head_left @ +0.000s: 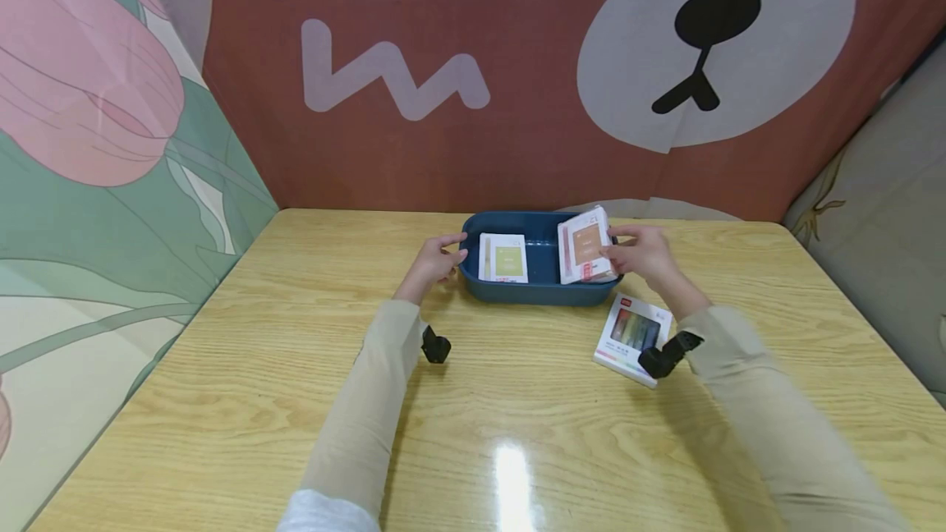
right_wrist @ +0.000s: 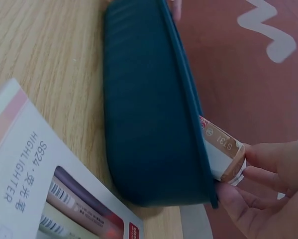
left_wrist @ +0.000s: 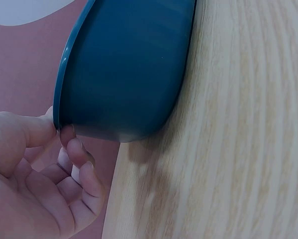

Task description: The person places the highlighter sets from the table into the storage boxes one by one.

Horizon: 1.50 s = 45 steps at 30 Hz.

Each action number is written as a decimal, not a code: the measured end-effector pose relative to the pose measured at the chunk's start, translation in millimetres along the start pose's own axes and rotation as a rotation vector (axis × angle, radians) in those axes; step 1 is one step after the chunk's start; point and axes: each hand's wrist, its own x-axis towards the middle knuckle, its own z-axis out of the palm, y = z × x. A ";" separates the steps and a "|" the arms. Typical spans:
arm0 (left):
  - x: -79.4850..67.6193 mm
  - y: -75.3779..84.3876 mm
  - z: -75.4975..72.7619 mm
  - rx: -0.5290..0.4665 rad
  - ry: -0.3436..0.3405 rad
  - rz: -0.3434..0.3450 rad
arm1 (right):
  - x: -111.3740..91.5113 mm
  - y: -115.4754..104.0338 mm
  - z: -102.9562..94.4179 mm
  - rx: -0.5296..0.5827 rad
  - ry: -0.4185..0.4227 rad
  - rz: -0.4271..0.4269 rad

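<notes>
A dark blue plastic bin (head_left: 539, 294) stands on the table. My left hand (head_left: 434, 261) pinches the rim at its left end, thumb on one side and fingertips on the other, as the left wrist view shows. At the opposite end my right hand (head_left: 645, 253) holds a white pack with an orange-brown panel (head_left: 587, 245), which leans tilted over the bin's right rim. On its side the pack (right_wrist: 222, 144) reads S131, and the right thumb is close by the bin's rim. Inside the bin's left half lies a white pack with a yellow-green panel (head_left: 510, 262).
Just in front of the bin's right end, under my right wrist, a white highlighter box (head_left: 617, 351) with a window lies on the wooden table (head_left: 296, 401). A brown cloth (head_left: 443, 162) with a cartoon face hangs behind the table's far edge.
</notes>
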 end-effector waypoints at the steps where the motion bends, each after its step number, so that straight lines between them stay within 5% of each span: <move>1: 0.0 0.1 0.0 -0.001 0.001 -0.002 | 0.3 -0.7 1.6 -0.018 0.004 -0.006; 25: 0.6 -0.1 -0.4 -0.017 -0.012 -0.026 | 0.7 -10.5 18.2 -0.380 0.001 -0.098; 34: 1.1 -0.4 -0.5 -0.014 -0.012 -0.022 | 0.3 -10.7 23.8 -0.542 0.077 -0.207; 45: 0.2 -0.3 -0.2 -0.012 -0.009 -0.021 | -3.3 -8.9 24.6 -0.555 0.104 -0.238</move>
